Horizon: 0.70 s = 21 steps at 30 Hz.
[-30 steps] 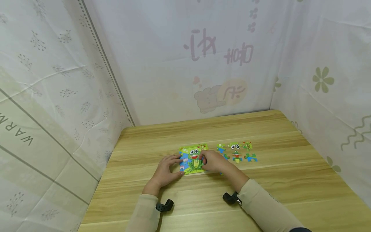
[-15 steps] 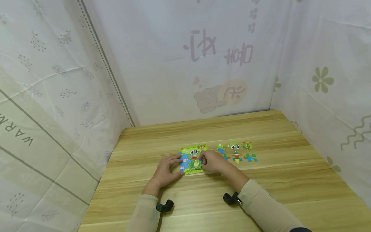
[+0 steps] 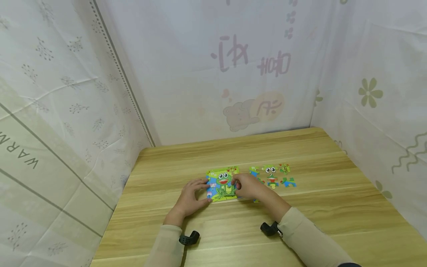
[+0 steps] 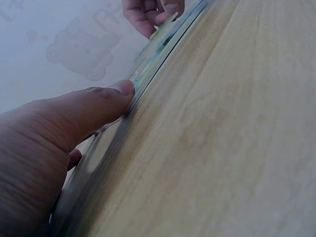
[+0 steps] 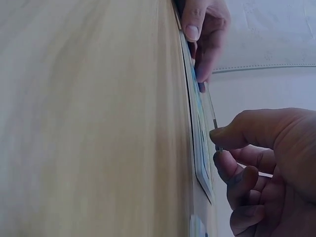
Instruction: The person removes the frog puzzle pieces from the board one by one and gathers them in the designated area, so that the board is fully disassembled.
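A flat frog picture board (image 3: 213,175), green and blue, lies on the table. My left hand (image 3: 191,195) rests at its left edge; in the left wrist view its thumb (image 4: 116,96) touches the board's near edge. My right hand (image 3: 248,186) is over the board's right part. Its thumb and finger pinch a thin puzzle piece (image 3: 228,190), green with a pale middle, that covers part of the frog's body. Edge-on in the right wrist view, the pinched piece (image 5: 212,109) stands slightly tilted off the board (image 5: 197,148).
Several loose puzzle pieces lie right of the board, among them one with eyes (image 3: 270,170), one with a red mouth (image 3: 272,179) and a blue-green one (image 3: 288,182). My right hand and forearm partly cover others. The wooden table (image 3: 200,152) meets fabric walls (image 3: 186,92) behind.
My right hand has shifted slightly right, and the pinched puzzle piece has moved with it over the frog's body. My left hand has stayed at the board's left edge.
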Each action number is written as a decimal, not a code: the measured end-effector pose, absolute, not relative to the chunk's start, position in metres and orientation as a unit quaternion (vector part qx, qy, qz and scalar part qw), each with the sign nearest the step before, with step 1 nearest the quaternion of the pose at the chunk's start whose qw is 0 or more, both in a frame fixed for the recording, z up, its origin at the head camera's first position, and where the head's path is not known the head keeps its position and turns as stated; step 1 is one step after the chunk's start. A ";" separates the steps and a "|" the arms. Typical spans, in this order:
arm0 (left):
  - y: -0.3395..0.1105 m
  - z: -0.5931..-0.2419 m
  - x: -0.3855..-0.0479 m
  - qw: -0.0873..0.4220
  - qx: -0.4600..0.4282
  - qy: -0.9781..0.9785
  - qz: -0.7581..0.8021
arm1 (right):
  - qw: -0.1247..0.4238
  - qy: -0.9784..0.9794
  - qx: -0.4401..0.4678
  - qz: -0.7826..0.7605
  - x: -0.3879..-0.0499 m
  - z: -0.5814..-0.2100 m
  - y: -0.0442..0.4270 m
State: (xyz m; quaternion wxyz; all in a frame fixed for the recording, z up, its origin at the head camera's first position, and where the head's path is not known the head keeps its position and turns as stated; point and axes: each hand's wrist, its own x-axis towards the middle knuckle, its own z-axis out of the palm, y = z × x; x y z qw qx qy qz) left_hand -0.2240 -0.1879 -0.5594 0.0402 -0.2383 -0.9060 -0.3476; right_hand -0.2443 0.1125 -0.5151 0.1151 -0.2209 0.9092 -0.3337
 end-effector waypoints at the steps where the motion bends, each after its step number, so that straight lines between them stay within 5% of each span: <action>1: -0.188 -0.560 -0.224 0.040 -0.239 -0.906 -0.347 | 0.114 0.909 -0.222 -0.335 -0.244 -0.515 0.114; 21: -0.189 -0.562 -0.225 0.037 -0.239 -0.907 -0.345 | 0.085 0.915 -0.183 -0.349 -0.239 -0.510 0.152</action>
